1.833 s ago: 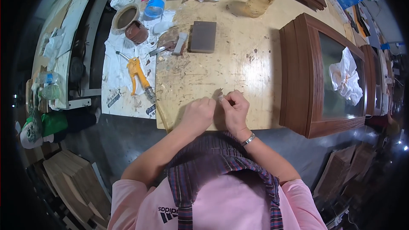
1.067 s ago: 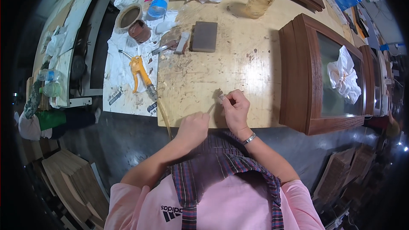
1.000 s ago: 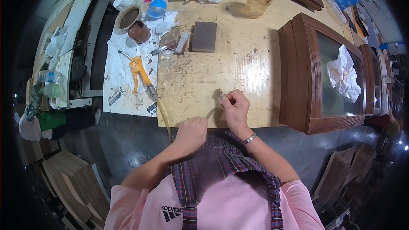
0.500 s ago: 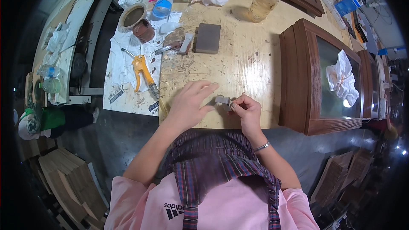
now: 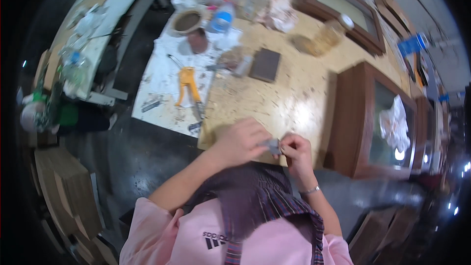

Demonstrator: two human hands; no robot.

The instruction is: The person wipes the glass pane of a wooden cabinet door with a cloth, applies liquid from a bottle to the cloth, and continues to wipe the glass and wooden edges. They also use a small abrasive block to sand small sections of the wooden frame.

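Low over the near edge of the table, my two hands meet at a small grey piece [image 5: 273, 146] that looks like folded sandpaper. My right hand [image 5: 298, 153] pinches its right end between thumb and fingers. The fingertips of my left hand [image 5: 241, 141] close on the other end, though motion blurs them. Farther off on the tabletop lies a dark grey-brown rectangular block [image 5: 265, 65]. A scraper-like tool [image 5: 241, 66] with a pale blade rests to the left of that block.
To the left, a yellow air blow gun [image 5: 188, 84] lies on white sheeting, near a tub [image 5: 187, 21] of dark liquid. A bottle [image 5: 327, 35] of amber liquid stands at the back. Brown glazed doors [image 5: 347, 118] are stacked at the right, crumpled paper [image 5: 395, 123] on top.
My left hand has come in from apart and its fingers have closed on the grey piece. The whole view has turned and shifted, so the table appears tilted and lower right.
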